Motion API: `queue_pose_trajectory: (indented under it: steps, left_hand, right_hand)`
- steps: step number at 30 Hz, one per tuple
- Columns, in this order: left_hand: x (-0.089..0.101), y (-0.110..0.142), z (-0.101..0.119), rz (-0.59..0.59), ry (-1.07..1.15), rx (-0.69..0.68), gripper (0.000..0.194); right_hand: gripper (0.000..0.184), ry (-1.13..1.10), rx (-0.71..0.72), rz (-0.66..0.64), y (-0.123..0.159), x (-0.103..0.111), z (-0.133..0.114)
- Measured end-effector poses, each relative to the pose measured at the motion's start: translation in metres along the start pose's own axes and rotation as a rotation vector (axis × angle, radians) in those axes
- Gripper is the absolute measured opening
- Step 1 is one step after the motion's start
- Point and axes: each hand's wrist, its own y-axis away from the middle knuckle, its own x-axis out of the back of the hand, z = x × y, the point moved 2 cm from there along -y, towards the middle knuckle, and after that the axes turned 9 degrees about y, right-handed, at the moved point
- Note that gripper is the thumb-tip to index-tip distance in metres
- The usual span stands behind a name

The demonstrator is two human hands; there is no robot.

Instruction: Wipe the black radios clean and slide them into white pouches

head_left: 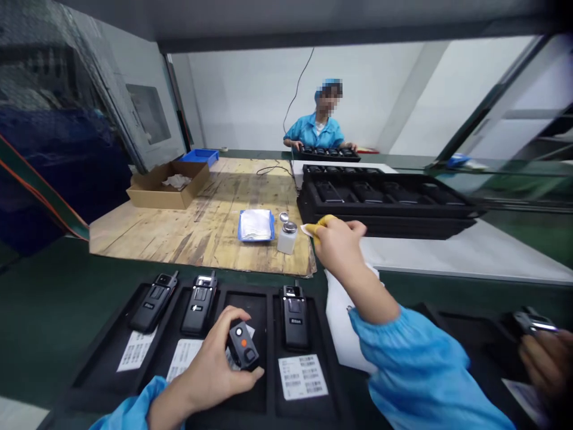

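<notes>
My left hand (210,367) is closed around a black handheld radio (244,346), whose end with an orange and a white button faces me. It hovers over a compartment of the black foam tray (267,382). Three more radios lie in that tray: one at the left (153,303), another beside it (199,304) and a third on the right (295,319). My right hand (338,245), with yellow covers on its fingertips, pinches a small white wipe (306,230). Just left of it stands a white dispenser bottle (287,237) with a metal top, its lid tipped up.
A blue tray of white wipes (256,226) sits on the wooden board (215,239). Behind are a cardboard box (165,194), a blue bin (200,157) and stacked black trays (385,206). A co-worker (317,131) holds a tray; another person's hand (546,358) grips a device.
</notes>
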Motion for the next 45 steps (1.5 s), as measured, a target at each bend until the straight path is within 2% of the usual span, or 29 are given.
queue_pose_trajectory:
  steps: [3, 5, 9, 12, 14, 16, 20, 23, 25, 29, 33, 37, 40, 45]
  left_hand:
    - [-0.004, -0.001, -0.01, 0.027, 0.021, 0.06, 0.059]
    - [-0.004, -0.003, -0.015, 0.059, 0.036, 0.037, 0.056]
    - [-0.003, -0.007, -0.02, 0.075, 0.076, -0.07, 0.051]
    - [-0.003, -0.007, -0.018, 0.026, 0.126, -0.085, 0.052]
    - [-0.003, -0.006, -0.015, -0.003, 0.139, -0.1, 0.054]
    - [-0.004, -0.005, -0.012, -0.023, 0.124, -0.125, 0.056]
    - [-0.004, -0.005, -0.01, -0.075, 0.094, -0.16, 0.059]
    - [-0.006, -0.005, -0.012, -0.1, 0.101, -0.186, 0.063]
    - [-0.007, -0.005, -0.014, -0.106, 0.109, -0.192, 0.065]
    - [-0.009, -0.005, -0.015, -0.121, 0.105, -0.173, 0.065]
    - [-0.009, -0.005, -0.014, -0.15, 0.097, -0.212, 0.068]
    - [-0.009, -0.005, -0.013, -0.172, 0.102, -0.227, 0.067]
    - [-0.008, -0.005, -0.012, -0.182, 0.102, -0.207, 0.064]
    - [-0.008, -0.005, -0.013, -0.173, 0.084, -0.179, 0.062]
  right_hand:
    - [0.031, 0.048, 0.038, -0.068, -0.038, -0.023, -0.005]
    - [0.03, 0.057, 0.076, -0.086, -0.051, -0.036, -0.014]
    - [0.031, 0.054, 0.115, -0.132, -0.057, -0.051, -0.024]
    - [0.033, 0.038, 0.111, -0.144, -0.054, -0.047, -0.023]
    - [0.035, 0.025, 0.097, -0.136, -0.042, -0.036, -0.024]
    - [0.037, -0.04, 0.125, -0.074, -0.019, -0.019, -0.03]
    - [0.039, -0.355, 0.388, 0.204, 0.052, 0.02, -0.052]
    - [0.041, -0.529, 0.524, 0.262, 0.096, 0.038, -0.065]
    - [0.042, -0.585, 0.574, 0.255, 0.112, 0.043, -0.072]
    - [0.035, -0.594, 0.61, 0.264, 0.123, 0.039, -0.08]
    - [0.032, -0.617, 0.584, 0.276, 0.127, 0.037, -0.074]
    - [0.034, -0.58, 0.523, 0.288, 0.126, 0.04, -0.063]
    - [0.033, -0.569, 0.464, 0.313, 0.126, 0.04, -0.065]
    - [0.03, -0.647, 0.539, 0.262, 0.133, 0.035, -0.078]
